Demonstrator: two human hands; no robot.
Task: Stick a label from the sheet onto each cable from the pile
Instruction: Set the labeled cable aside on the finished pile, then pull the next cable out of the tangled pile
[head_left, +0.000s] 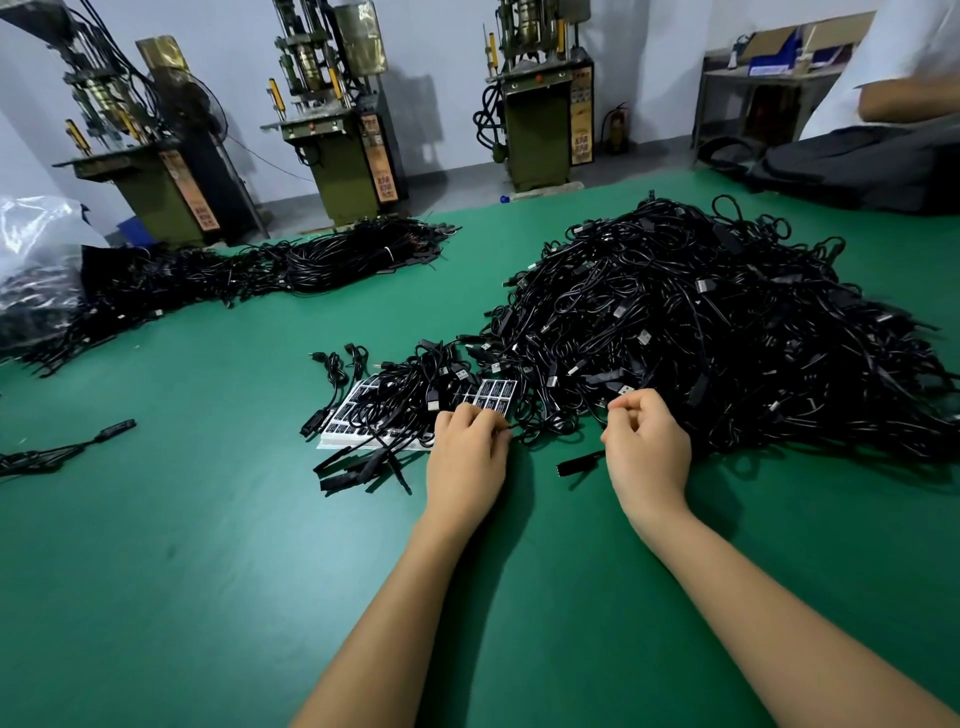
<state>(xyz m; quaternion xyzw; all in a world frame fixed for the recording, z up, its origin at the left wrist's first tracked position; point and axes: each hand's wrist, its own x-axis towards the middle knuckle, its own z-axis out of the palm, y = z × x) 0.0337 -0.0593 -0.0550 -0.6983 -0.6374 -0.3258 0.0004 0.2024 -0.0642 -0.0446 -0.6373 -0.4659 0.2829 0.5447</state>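
A large pile (717, 332) of thin black cables is heaped on the green table (208, 545), filling the centre right of the frame. Each cable is judged light and limp, likely to snag on its neighbours when drawn out, so a hold near a stiff plug end or inline block is probably best. The label sheet (498, 393) lies flat at centre frame, left of the pile's near edge and largely buried under loose cables; its labels are judged thin, flimsy and best lifted by an edge.

The left hand (467, 452) is placed knuckles up at the sheet's lower right corner, its fingers curled and seemingly pinching a thin cable (514, 427). The right hand (644, 441) is held apart from it at the pile's near edge, fingers curled inward with thumb against forefinger; what is pinched there cannot be told.
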